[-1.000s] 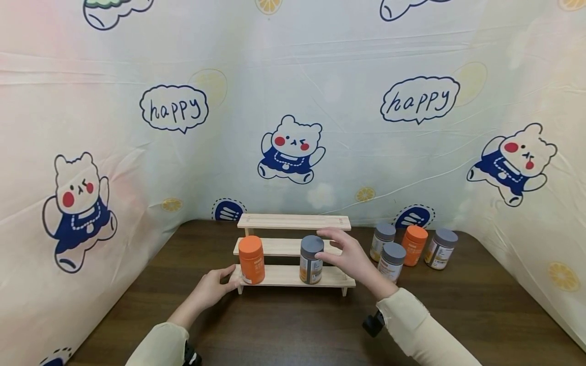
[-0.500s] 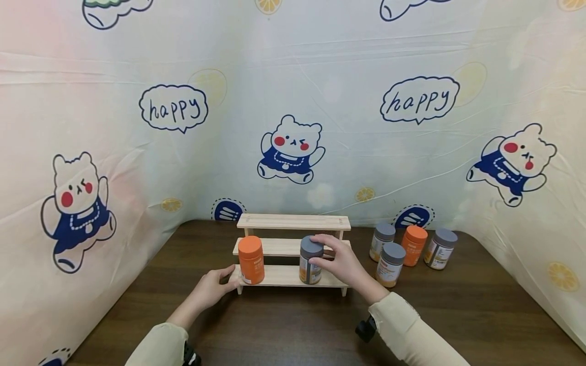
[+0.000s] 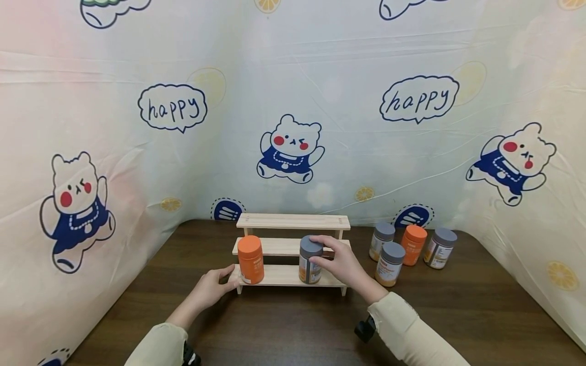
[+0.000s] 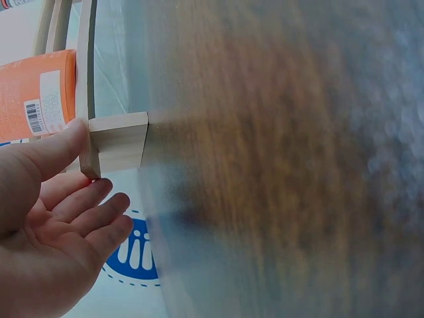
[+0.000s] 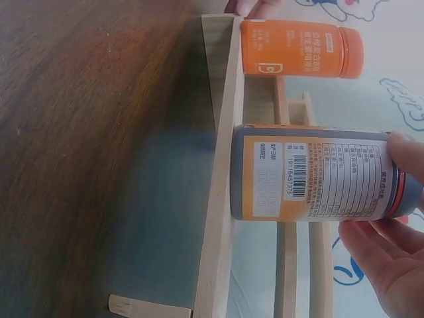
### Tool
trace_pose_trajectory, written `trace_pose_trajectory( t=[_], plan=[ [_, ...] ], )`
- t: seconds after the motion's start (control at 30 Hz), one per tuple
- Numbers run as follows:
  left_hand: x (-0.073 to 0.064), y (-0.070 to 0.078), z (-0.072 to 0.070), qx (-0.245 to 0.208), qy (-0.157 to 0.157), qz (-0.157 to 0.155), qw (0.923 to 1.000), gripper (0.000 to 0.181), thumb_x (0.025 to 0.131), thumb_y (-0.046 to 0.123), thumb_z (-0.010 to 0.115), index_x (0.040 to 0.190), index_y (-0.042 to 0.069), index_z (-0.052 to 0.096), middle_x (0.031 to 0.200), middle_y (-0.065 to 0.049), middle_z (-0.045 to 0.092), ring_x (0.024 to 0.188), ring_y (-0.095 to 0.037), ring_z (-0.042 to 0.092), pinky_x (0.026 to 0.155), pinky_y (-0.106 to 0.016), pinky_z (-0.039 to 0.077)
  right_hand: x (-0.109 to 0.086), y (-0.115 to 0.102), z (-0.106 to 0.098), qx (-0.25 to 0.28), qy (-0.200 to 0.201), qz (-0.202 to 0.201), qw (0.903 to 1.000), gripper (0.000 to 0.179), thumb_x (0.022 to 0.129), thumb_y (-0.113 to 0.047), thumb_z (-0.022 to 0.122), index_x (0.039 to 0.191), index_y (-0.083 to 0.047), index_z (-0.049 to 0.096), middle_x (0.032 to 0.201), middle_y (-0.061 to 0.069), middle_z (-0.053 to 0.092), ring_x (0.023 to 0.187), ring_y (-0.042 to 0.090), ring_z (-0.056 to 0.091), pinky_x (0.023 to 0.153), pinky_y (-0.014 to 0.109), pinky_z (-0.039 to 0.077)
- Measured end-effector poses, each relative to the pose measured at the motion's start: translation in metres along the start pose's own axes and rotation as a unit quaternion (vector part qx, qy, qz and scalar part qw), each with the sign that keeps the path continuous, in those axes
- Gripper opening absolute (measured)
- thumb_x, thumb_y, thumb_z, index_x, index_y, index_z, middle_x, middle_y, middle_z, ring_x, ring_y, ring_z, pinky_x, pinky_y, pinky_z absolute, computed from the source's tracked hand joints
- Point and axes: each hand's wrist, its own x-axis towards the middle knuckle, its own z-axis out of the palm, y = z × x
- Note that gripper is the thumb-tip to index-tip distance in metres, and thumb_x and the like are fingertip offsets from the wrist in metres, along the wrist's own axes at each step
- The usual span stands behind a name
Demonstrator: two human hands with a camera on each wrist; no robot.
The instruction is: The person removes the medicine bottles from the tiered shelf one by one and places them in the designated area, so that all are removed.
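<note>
A three-tier wooden display rack (image 3: 281,275) stands on the table. My left hand (image 3: 211,287) pinches the left end of its lowest shelf, the thumb (image 4: 63,147) on top beside an orange bottle (image 3: 251,262) and the fingers at the board's end. The orange bottle stands upright on that shelf. To its right is an upright grey-lidded supplement bottle (image 3: 310,268), based on the same shelf. My right hand (image 3: 344,264) grips this bottle around the lid from the right. The right wrist view shows its printed label and barcode (image 5: 299,175) and fingers at both sides of the lid.
Right of the rack, more bottles stand on the dark wooden table (image 3: 274,330): a front grey-lidded one (image 3: 389,267), a rear grey-lidded one (image 3: 381,243), an orange one (image 3: 414,246) and a far-right grey-lidded one (image 3: 440,250). A printed cloth (image 3: 348,168) hangs behind.
My right hand has moved left from beside the grey-lidded bottle and taken hold of its lid. Over the last half second it barely moves. My left hand keeps its place at the rack.
</note>
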Motion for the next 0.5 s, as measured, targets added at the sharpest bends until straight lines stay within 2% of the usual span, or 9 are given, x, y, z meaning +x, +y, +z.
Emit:
trace_pose_trajectory(
  t=[0.5],
  plan=[
    [0.0004,0.001,0.0002,-0.001,0.0,-0.005,1.0,0.063,0.087,0.031,0.063,0.136,-0.003,0.041,0.132,-0.028,0.043,0.12,-0.044,0.039,0.092,-0.059,0.034,-0.0009,-0.0029,-0.0021,-0.003,0.003,0.009,0.9999,0.044,0.08,-0.008,0.071,0.122,-0.006,0.058,0.12,0.01,0.055,0.105,0.024,0.056,0.08,0.029,0.05]
  ],
)
